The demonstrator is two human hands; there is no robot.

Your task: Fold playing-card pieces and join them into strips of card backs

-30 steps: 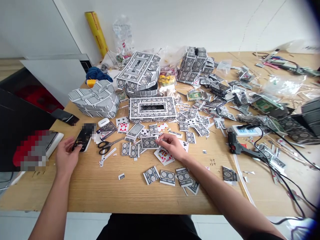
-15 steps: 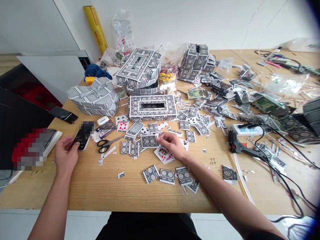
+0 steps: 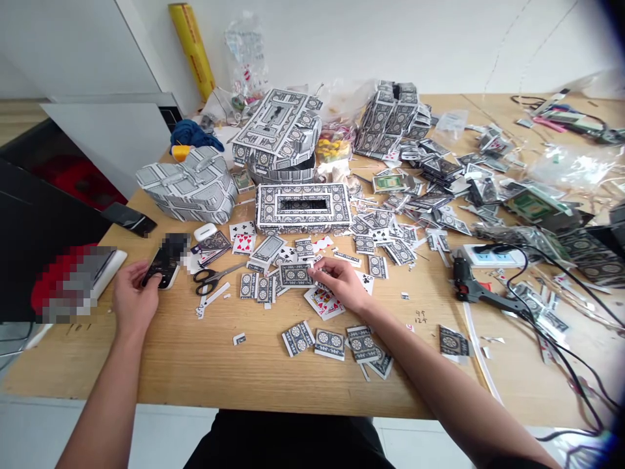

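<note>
Head | R hand (image 3: 342, 283): fingers (image 3: 319, 270) spread, tips on card strip (image 3: 294, 275), grip unclear | L hand (image 3: 134, 290) curled on phone (image 3: 162, 267)

We read a 5 on the club playing card (image 3: 364, 282) and pencilled figures (image 3: 420, 317), seemingly 124, on the wooden table (image 3: 293, 381); the yellow roll's (image 3: 192, 52) lettering was too small.

Cut card pieces (image 3: 295, 275) carry a black, grey and white medallion pattern with a patterned border. The slotted box (image 3: 303, 221) repeats this pattern. The playing card (image 3: 323, 303) shows red hearts on a white face. The worktop (image 3: 205, 365) is light brown with a linear wood grain. The film roll (image 3: 193, 42) is yellow with red print. The cloth (image 3: 191, 133) is dark blue. The scissors (image 3: 209, 280) have black handles and grey blades.
</note>
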